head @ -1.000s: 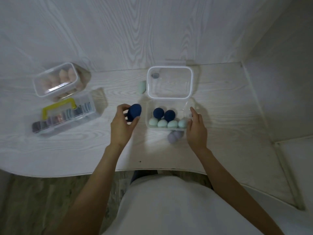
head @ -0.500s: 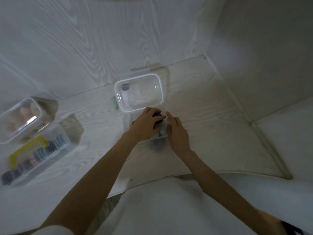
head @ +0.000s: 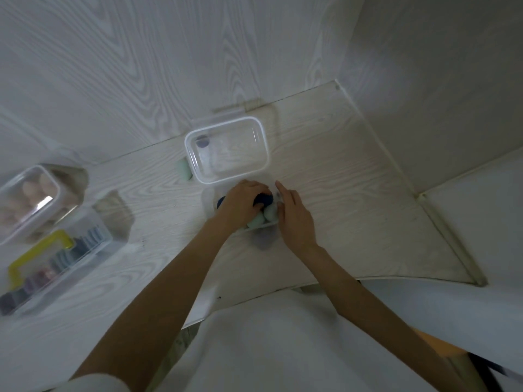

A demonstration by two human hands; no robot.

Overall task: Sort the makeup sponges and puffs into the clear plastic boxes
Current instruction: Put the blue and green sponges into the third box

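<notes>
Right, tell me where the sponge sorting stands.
Done: the closed clear box of pink sponges and the yellow-handled clear box of dark puffs look packed. In hand: the left hand presses a navy sponge into the open clear box beside mint sponges, while the right hand steadies its side. Left: a mint sponge and a lilac sponge on the table, then the lid.

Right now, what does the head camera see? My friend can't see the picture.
A person's left hand reaches into an open clear box, over dark blue and mint green sponges, while the right hand rests at the box's side. Its lid is flipped open behind, and two more boxes sit far left.
</notes>
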